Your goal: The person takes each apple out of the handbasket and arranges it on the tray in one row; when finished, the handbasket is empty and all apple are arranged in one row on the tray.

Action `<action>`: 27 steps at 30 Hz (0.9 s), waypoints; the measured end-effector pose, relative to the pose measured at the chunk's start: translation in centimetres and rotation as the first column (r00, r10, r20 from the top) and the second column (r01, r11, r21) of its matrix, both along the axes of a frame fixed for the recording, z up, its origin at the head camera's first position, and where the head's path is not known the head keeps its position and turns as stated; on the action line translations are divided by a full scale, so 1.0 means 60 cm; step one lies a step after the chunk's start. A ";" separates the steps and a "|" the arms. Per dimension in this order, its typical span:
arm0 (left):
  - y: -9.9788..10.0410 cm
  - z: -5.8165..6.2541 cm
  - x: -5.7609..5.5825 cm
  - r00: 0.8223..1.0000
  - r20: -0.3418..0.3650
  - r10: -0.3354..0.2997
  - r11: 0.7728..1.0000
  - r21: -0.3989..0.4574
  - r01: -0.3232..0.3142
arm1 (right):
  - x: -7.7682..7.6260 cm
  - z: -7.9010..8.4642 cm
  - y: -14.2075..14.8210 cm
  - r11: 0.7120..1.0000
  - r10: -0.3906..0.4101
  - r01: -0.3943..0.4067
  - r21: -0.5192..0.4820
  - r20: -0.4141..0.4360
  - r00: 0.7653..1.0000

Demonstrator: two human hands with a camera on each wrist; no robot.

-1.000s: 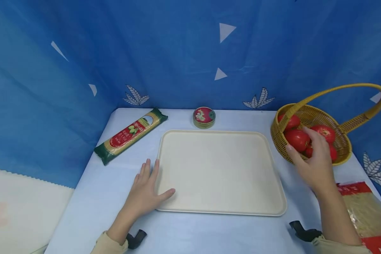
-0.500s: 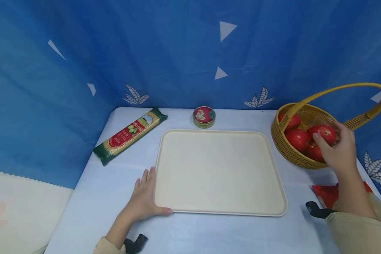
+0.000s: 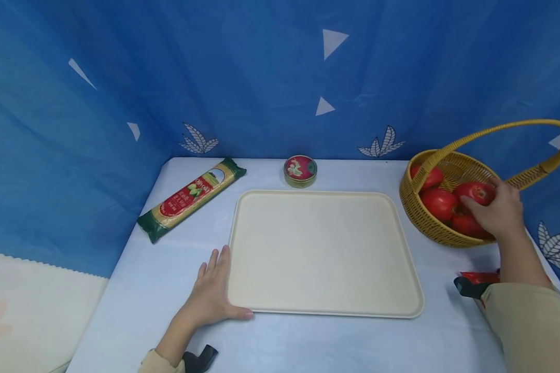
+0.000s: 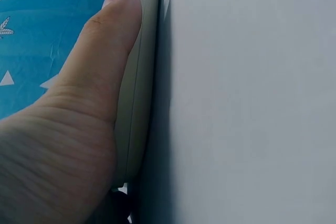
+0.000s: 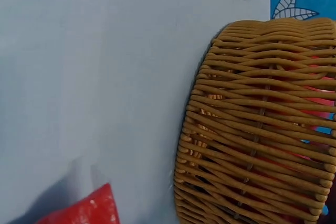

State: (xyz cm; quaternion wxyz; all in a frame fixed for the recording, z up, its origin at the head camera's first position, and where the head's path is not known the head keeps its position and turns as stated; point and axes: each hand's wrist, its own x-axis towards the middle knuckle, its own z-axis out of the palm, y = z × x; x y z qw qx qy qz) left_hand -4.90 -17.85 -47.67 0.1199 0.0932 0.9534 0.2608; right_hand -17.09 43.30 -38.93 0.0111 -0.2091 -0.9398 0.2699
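Note:
At the near left corner of the cream tray [image 3: 324, 254], my left hand [image 3: 207, 298] rests with fingers straight along the side and the thumb along the front edge. The left wrist view shows that thumb [image 4: 102, 56] against the tray's rim. My right hand [image 3: 501, 215] reaches into the yellow wicker basket [image 3: 417, 217] and holds the right-hand tomato [image 3: 476, 192], thumb on its near side and fingers round its far right side. Several red tomatoes sit in the basket, partly covered by the hand. The right wrist view has only the woven wall [image 5: 257, 124], not the fingers.
A green-and-gold pasta packet [image 3: 191, 199] lies slanted at the back left. Behind the tray stands a small round tin [image 3: 300, 171]. A red packet [image 3: 478, 277] is mostly under the right sleeve. The basket's tall handle [image 3: 518, 124] arches over the tomatoes.
My right hand has shifted right, from above the basket's middle to the right-hand tomato. The left hand has slid slightly nearer and come against the tray's corner. The tomatoes remain in the basket.

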 end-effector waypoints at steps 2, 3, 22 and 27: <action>0.000 0.000 0.000 1.000 -0.002 0.002 1.000 0.000 -0.002 | -0.003 0.000 0.003 1.000 0.007 -0.007 0.001 0.029 1.000; 0.000 0.000 0.000 1.000 -0.004 0.003 1.000 0.001 -0.003 | -0.004 -0.001 0.005 1.000 0.008 -0.008 0.004 0.042 0.999; 0.003 0.000 -0.011 1.000 0.011 -0.010 1.000 -0.003 0.010 | -0.027 0.002 0.042 0.998 0.042 -0.032 -0.062 0.173 0.984; 0.002 0.002 -0.009 1.000 0.007 -0.006 1.000 0.004 0.006 | -0.035 0.007 0.041 0.996 0.049 -0.032 -0.079 0.226 0.973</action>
